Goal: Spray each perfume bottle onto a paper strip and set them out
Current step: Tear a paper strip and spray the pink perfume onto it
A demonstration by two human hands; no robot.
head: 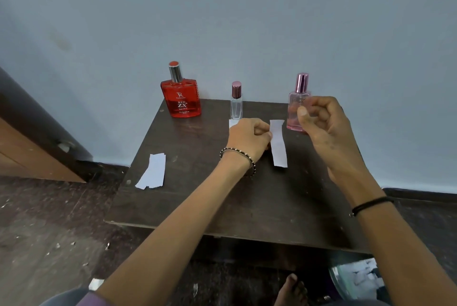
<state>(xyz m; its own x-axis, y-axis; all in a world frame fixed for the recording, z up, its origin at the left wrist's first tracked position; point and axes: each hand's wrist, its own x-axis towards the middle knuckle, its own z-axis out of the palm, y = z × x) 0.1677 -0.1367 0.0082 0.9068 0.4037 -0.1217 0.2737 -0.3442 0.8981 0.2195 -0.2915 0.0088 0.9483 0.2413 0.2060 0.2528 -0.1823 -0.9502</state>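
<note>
Three perfume bottles stand along the back of a dark wooden table (222, 197): a red bottle (181, 98), a slim clear bottle (236, 104) with a pink cap, and a pink bottle (295, 105). My left hand (247, 139) pinches the left edge of a white paper strip (279, 147) that lies in front of the pink bottle. Another strip's end (232, 123) shows behind that hand, before the clear bottle. My right hand (321, 123) hovers with fingers loosely curled right in front of the pink bottle, covering its right side; I cannot tell if they touch.
Spare paper strips (153, 171) lie stacked near the table's left edge. A wall rises right behind the bottles. Wooden furniture (29, 147) stands at the left. The floor holds scraps, my bare foot (291, 288) and a plastic container (356, 278) at the lower right.
</note>
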